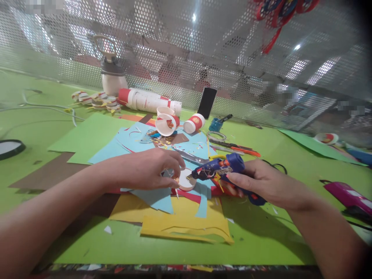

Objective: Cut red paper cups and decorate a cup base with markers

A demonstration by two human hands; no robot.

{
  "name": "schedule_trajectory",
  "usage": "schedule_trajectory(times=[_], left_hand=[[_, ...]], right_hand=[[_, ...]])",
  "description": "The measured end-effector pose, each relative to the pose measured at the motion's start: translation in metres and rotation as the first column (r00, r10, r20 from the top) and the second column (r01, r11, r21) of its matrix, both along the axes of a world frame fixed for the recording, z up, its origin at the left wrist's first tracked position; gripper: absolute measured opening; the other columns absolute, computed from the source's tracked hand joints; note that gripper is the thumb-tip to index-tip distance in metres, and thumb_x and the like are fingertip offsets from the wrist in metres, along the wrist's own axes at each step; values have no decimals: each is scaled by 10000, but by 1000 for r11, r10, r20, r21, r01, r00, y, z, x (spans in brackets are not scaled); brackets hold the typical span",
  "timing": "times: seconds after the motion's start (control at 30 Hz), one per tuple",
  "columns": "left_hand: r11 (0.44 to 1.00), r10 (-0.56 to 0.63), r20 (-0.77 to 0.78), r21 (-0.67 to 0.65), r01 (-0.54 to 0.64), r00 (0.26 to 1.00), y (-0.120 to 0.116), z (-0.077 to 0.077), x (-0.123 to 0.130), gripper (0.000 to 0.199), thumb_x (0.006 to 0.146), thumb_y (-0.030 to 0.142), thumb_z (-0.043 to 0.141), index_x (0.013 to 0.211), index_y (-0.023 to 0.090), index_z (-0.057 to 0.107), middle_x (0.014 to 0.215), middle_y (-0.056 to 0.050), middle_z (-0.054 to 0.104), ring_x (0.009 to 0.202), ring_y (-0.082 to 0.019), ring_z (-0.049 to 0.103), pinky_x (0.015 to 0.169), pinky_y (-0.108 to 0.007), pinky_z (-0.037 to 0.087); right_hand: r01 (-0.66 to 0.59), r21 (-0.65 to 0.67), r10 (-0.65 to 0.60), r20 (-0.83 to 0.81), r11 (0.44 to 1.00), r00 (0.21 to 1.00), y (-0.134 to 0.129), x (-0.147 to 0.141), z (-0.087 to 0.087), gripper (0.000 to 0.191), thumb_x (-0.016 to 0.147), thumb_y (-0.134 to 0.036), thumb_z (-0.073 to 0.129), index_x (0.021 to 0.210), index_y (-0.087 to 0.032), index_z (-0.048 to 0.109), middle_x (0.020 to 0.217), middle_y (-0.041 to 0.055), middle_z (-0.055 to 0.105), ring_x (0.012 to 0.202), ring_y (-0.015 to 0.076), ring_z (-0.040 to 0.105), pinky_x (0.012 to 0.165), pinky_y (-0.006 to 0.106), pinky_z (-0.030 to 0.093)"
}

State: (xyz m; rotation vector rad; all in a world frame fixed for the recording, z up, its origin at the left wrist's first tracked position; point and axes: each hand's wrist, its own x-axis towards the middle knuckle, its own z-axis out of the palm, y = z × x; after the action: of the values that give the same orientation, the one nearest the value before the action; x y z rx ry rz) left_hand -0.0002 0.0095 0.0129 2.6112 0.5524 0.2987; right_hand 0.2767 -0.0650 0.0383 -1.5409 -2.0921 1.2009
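My right hand [252, 182] is wrapped round a blue glue gun [223, 167], whose dark nozzle points left. Just at that tip lies a round white paper disc [188, 183] with a raised rim, like the bottom of a paper cup. The thumb and fingers of my left hand [162, 168] are curled together at the disc's left edge, with a small patterned bit beside them. Underneath are blue paper sheets [157, 199] and, nearer to me, torn yellow paper [186, 228].
Behind my hands are paper cups [194, 123], a phone [207, 101], a blue jar [215, 124] and a long stack of cups [148, 101]. A jug [113, 77] stands at the back left. Green paper [84, 135] lies left, a magenta device [348, 197] right.
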Motion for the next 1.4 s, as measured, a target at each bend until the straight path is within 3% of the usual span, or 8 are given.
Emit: schedule_trajectory(times=[0.27,0.6,0.8,1.1,1.2,1.27,1.33,1.4], left_hand=[[1000,3,10,4,-3,1000,-1,1,0,166,893,276,607,887,177,741,1176,-89,683,1006,-205,663,852,-298,497],[1000,-11,17,19,11,1000,1,-2,0,186,893,301,603,883,175,740,1175,-95,684,982,-206,668,855,-311,498],[999,-30,34,27,29,999,1,0,0,187,893,293,608,906,151,729,1101,-95,710,934,-189,667,820,-299,495],[1000,-22,33,17,22,999,0,0,0,141,869,247,636,892,151,737,1108,-94,704,966,-194,663,851,-305,495],[1000,-13,41,6,12,999,0,-1,-1,125,863,241,648,887,154,734,1104,-85,707,971,-193,665,855,-305,494],[1000,-5,46,3,5,999,1,-2,-1,125,867,251,646,885,161,730,1112,-77,706,975,-191,666,855,-304,493],[1000,6,48,8,-6,999,2,-4,-1,137,874,272,636,879,169,726,1121,-74,703,968,-190,667,852,-307,494],[999,24,54,20,-25,998,3,-6,-2,153,880,296,626,877,177,722,1118,-72,704,963,-195,667,855,-318,495]], right_hand=[[98,56,-95,-54,994,994,-7,9,14,516,885,-627,534,699,-154,626,624,21,577,517,99,480,449,219,359],[158,165,-80,-404,973,911,-12,32,11,390,895,-540,585,838,-169,690,832,102,673,735,203,624,717,343,507],[61,229,36,-399,971,916,-14,26,13,383,859,-555,618,798,-187,703,779,98,654,739,230,626,711,384,513],[240,282,-40,-569,929,821,-18,19,11,389,816,-582,660,906,-207,706,850,107,687,694,230,656,599,346,536],[440,444,-82,-626,781,776,-8,21,6,379,802,-561,690,841,-184,711,841,113,700,698,235,673,603,355,558],[597,588,-154,-630,546,761,3,27,1,368,805,-543,694,831,-176,710,827,101,708,705,230,682,624,361,570],[622,714,-366,-512,322,777,17,38,-3,423,835,-576,629,901,-165,701,882,97,716,751,222,688,695,369,574],[619,742,-497,-447,259,744,31,53,-6,462,795,-556,673,978,-133,692,916,115,718,779,230,682,747,386,560]])
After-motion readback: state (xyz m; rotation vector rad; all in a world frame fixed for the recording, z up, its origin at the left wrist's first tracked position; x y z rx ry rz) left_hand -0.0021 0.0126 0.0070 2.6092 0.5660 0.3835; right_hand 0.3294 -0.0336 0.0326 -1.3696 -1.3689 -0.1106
